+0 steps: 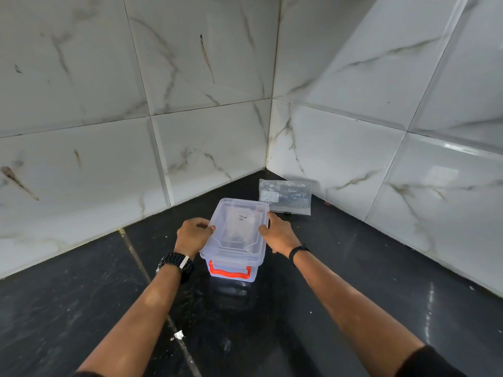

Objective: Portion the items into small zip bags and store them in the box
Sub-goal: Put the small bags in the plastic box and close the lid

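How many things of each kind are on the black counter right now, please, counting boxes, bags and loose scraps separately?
Clear plastic box with orange latch, lid on: 1
Clear zip bag lying behind the box: 1
Small white scrap near the counter seam: 1
Total: 3
The left hand and right hand grip the lid's sides.

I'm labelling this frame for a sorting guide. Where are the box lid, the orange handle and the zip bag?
box lid [239, 227]: head view, middle of the clear top.
orange handle [230, 272]: head view, its lower bar at the box's near end.
zip bag [285, 197]: head view, middle of the bag's clear face.
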